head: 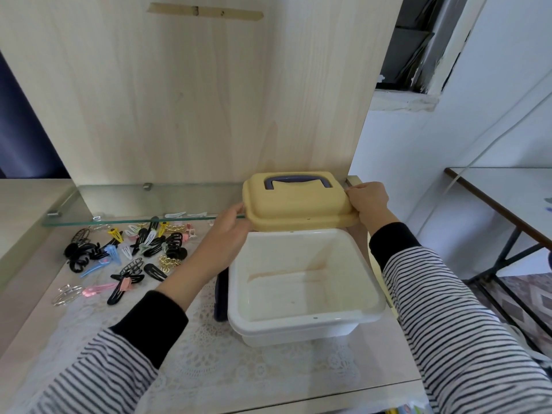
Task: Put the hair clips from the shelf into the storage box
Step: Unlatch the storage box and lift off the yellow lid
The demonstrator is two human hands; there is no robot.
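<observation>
Head camera looks down at both my hands, which hold the yellow lid (pixel 298 204) between them. My left hand (pixel 230 231) grips the lid's left edge with the fingers curled round it. My right hand (pixel 369 204) pinches the right rear corner with the thumb on top. The lid sits roughly level, raised clear of the white storage box (pixel 298 319). Its purple handle (pixel 295 182) lies folded flat on top, between my hands and a little beyond them.

The box stands open just below and nearer to me than my hands, between my two forearms, and its pale inside shows faint brownish marks. A dark object (pixel 220 297) stands against the box's left wall, under my left wrist; I cannot tell what it is.

The hair clips (pixel 128 249) lie in a loose heap well to the left of my left hand: black claws and flat snaps in yellow, blue, pink and white. They rest on a lace cloth (pixel 239 369) that also runs under the box. Nearer to me than the heap lie some clear bangles (pixel 67 289). A glass shelf (pixel 143 201) runs out leftward from my left hand, above the far side of the heap. A few pale clips show at its front edge, though I cannot tell whether they lie on it or beneath it.

Both my sleeves (pixel 448 324) are striped with black cuffs. Far off beyond my right hand stands a white table (pixel 507 192).
</observation>
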